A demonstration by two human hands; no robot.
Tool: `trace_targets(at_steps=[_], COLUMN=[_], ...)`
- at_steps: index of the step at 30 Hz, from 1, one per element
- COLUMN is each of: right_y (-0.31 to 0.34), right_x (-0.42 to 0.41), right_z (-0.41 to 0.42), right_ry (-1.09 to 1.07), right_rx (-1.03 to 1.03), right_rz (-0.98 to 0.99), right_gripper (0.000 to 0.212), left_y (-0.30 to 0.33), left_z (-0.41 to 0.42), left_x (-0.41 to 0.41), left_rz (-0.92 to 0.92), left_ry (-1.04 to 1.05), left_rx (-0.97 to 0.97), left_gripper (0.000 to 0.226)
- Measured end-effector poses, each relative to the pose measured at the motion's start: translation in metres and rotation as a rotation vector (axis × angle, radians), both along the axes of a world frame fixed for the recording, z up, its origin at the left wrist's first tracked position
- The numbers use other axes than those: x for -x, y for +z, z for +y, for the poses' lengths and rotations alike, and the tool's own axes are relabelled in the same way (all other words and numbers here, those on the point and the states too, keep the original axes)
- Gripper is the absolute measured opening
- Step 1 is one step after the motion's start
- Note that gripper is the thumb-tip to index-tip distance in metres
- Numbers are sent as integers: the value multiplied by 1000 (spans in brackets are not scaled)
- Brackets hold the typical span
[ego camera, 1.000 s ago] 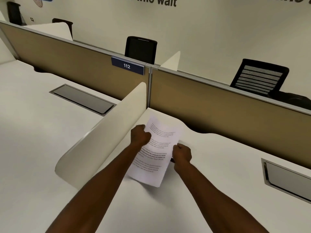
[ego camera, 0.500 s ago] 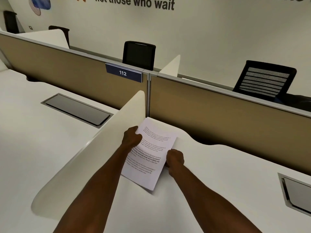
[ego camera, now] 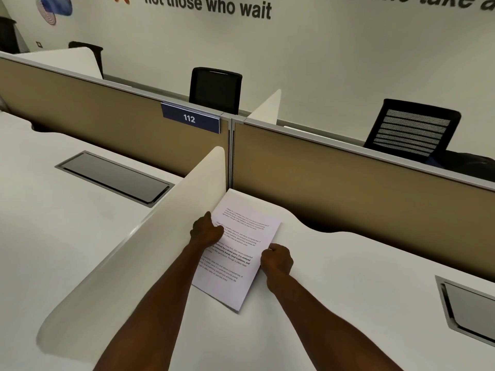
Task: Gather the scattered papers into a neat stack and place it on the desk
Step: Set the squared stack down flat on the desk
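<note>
A stack of printed white papers (ego camera: 241, 245) lies flat on the white desk (ego camera: 348, 290), close to the side divider and the back partition. My left hand (ego camera: 207, 231) grips the stack's left edge with curled fingers. At the right edge, my right hand (ego camera: 277, 259) holds the stack the same way, fingers curled. The sheets look aligned, with a thin shadow under the near corner.
A cream side divider (ego camera: 134, 253) stands just left of the papers. A tan back partition (ego camera: 348, 188) with a "112" sign (ego camera: 190, 119) runs behind. Grey cable hatches (ego camera: 115, 176) (ego camera: 471, 306) sit in both desks. Black chairs (ego camera: 412, 129) stand beyond the partition.
Both hands have lowered the stack from a tilted, raised hold until it lies flat on the desk, slightly nearer the divider.
</note>
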State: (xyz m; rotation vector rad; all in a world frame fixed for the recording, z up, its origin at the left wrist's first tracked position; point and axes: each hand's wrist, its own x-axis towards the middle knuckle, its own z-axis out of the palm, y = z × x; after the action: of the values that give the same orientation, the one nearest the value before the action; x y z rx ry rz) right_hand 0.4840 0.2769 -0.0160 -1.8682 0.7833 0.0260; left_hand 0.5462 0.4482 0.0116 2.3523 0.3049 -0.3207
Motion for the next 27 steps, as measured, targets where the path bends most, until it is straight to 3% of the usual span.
trace_targets(at_steps=[5, 15, 27], right_y=[-2, -8, -9], right_x=[-5, -17, -40], right_z=[3, -8, -16], right_ry=[80, 96, -67], right_rx=[62, 72, -277], right_rz=[17, 82, 110], right_gripper=[18, 19, 14], left_y=[-2, -8, -16], left_z=[-1, 2, -9], left_x=[-2, -9, -26], left_rz=[-4, 14, 11], left_ry=[-18, -19, 56], left_rx=[-13, -19, -60], left_gripper=[63, 73, 64])
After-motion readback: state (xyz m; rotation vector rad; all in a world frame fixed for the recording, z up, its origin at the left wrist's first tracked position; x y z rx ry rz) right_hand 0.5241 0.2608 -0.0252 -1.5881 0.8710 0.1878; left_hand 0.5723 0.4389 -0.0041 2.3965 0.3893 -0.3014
